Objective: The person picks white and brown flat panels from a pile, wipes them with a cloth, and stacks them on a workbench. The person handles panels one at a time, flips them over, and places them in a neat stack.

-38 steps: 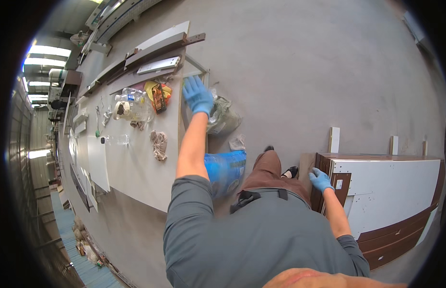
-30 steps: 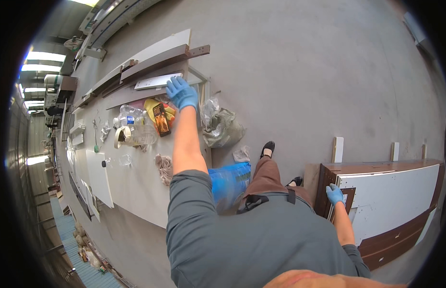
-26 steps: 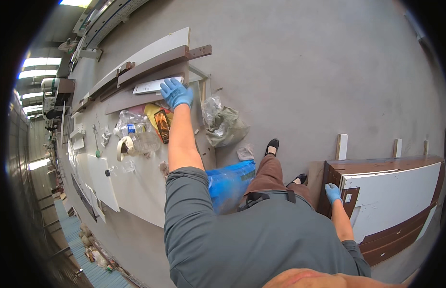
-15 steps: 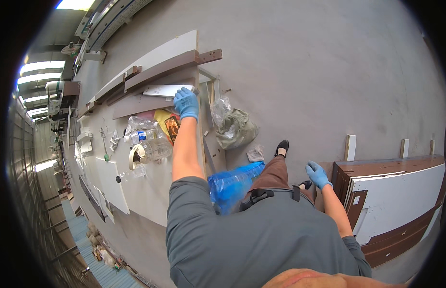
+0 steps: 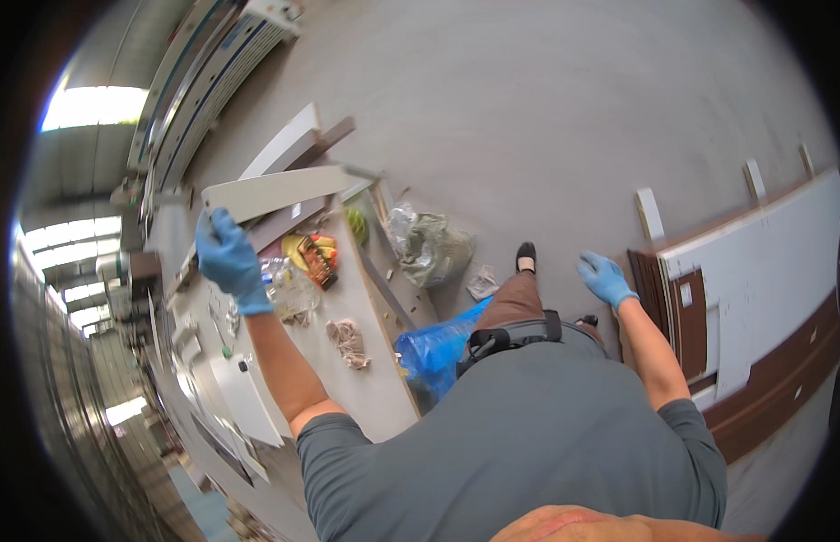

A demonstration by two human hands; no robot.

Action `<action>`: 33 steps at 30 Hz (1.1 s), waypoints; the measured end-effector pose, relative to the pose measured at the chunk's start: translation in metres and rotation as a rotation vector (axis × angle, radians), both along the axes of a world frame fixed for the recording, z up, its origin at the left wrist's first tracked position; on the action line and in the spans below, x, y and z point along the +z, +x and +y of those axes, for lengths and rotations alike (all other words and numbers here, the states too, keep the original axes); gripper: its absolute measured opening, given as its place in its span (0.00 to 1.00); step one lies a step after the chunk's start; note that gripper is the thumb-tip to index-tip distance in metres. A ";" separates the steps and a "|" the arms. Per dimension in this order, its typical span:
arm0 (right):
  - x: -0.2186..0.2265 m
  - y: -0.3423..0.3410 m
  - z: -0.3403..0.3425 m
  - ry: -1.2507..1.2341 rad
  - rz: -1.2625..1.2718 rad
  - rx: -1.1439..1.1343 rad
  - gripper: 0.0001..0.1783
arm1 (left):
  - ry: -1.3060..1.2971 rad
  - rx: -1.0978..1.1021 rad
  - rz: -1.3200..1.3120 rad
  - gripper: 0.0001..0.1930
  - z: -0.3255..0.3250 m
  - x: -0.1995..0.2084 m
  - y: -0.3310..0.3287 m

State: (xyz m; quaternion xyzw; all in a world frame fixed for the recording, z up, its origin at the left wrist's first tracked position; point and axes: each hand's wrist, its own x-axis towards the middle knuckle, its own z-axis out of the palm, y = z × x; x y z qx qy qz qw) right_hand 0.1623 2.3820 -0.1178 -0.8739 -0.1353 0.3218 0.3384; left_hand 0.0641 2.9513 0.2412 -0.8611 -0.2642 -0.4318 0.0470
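Note:
In a blue glove, my left hand point(image 5: 228, 260) is closed on the near-left end of a pale strip-shaped board point(image 5: 275, 191). The board is raised over the worktable point(image 5: 375, 384) and slants away to the right. Under and beyond it lie brown boards point(image 5: 289, 219). Clear plastic bottles point(image 5: 294, 287) and a yellow-and-red package point(image 5: 313, 256) are close to my left wrist. My right hand point(image 5: 607, 278), also gloved in blue, hangs at my right side with its fingers loosely apart and nothing in them.
A crumpled cloth point(image 5: 349, 343) lies on the worktable. Greenish plastic sacks point(image 5: 435, 248) and a blue plastic bundle point(image 5: 436, 348) are on the floor beside it. A stack of white and brown panels point(image 5: 772, 289) stands at my right. Long machinery point(image 5: 217, 81) is at the far left.
My left hand has moved left and the pale board has come up off the brown boards, swung lengthwise. The view has turned a little; my right hand still hangs at my side.

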 end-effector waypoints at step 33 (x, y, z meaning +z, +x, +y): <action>0.197 -0.179 -0.374 -0.693 -1.153 -0.511 0.16 | -1.368 -1.080 0.876 0.25 -0.653 -0.150 0.108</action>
